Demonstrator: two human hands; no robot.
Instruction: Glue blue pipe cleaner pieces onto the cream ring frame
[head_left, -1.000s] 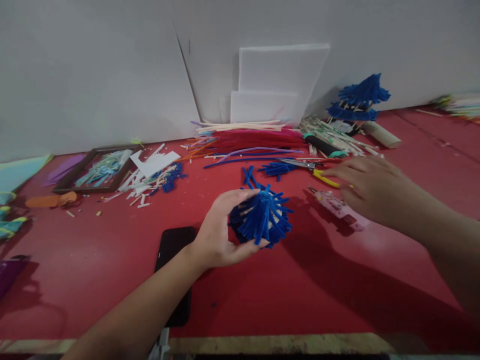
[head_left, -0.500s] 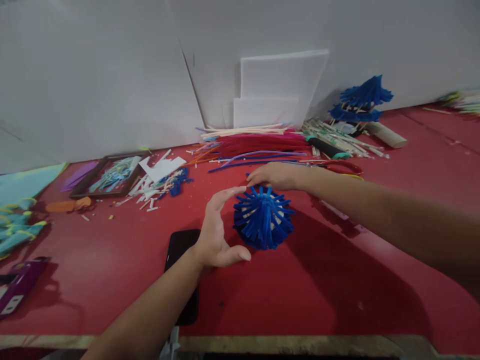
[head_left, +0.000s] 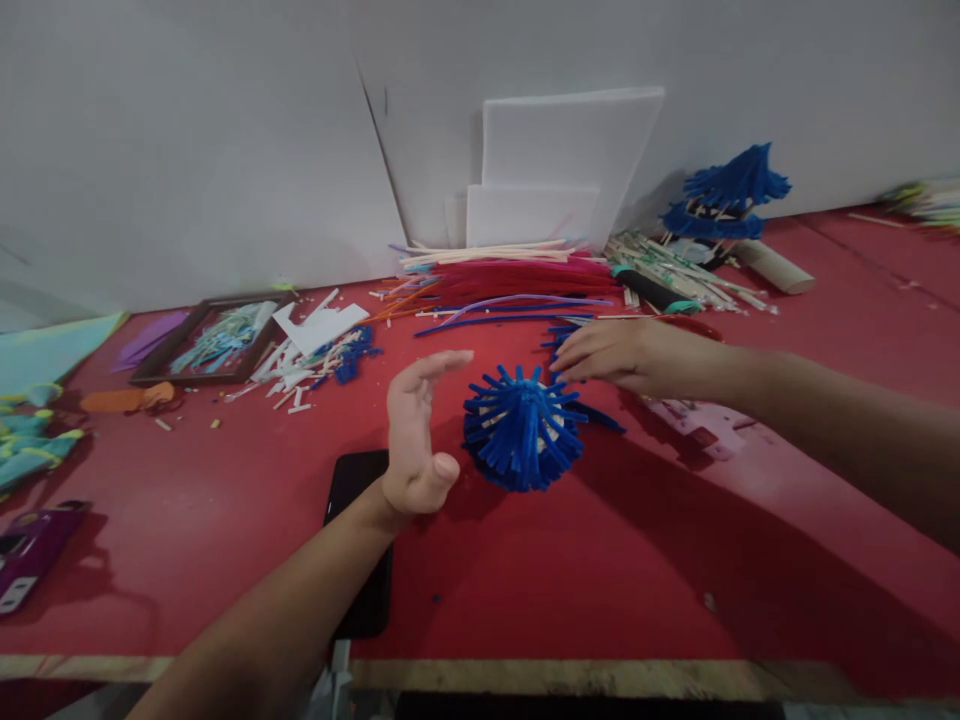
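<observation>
A cone-shaped model [head_left: 525, 430] covered in blue pipe-cleaner pieces stands on the red table. Light material shows between its spokes. My left hand [head_left: 415, 430] is beside it on the left, open, fingers curved and thumb apart, not touching it. Behind and to the right of the model is my right hand [head_left: 630, 355], palm down with fingers stretched out. Its fingertips are at a fringe of blue pipe-cleaner pieces [head_left: 559, 338]; whether they touch it I cannot tell. Another blue piece [head_left: 600, 416] lies at the model's right side.
A black phone [head_left: 360, 560] lies under my left wrist. Pipe cleaners [head_left: 517, 275] and a green-black handled tool [head_left: 654, 290] lie along the back. A second blue tiered model [head_left: 731, 190] stands at back right. Left are scraps [head_left: 322, 330], a framed tray [head_left: 142, 372] and a purple tool [head_left: 37, 550].
My right hand has moved right, away from the model's back, uncovering blue pieces there. My left hand has drawn slightly left, away from the model. The view has shifted a little.
</observation>
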